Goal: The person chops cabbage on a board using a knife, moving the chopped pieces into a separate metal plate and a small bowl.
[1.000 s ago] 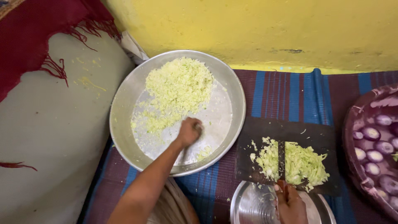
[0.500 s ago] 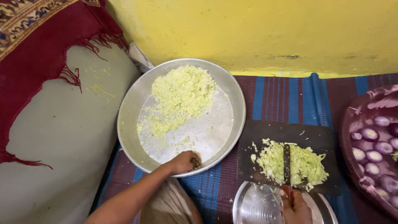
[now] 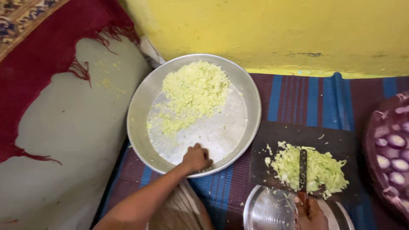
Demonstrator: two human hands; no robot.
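My left hand [image 3: 196, 158] grips the near rim of a large round steel tray [image 3: 145, 102] that holds a heap of finely chopped cabbage [image 3: 194, 91] toward its far side. My right hand [image 3: 309, 213] at the bottom edge holds the handle of a knife [image 3: 303, 170], its blade resting upright in a pile of shredded cabbage [image 3: 313, 170] on a dark cutting board [image 3: 306, 136]. Much of the right hand is cut off by the frame.
A smaller steel plate [image 3: 268, 211] sits in front of the board. A purple basket with halved purple vegetables [image 3: 390, 149] stands at the right. A blue striped mat [image 3: 298, 98] covers the floor, a yellow wall [image 3: 264, 30] behind, a red fringed cloth [image 3: 47, 55] at left.
My left hand drew back from the middle of the tray to its near rim and closed on it. The knife hand stayed on the board.
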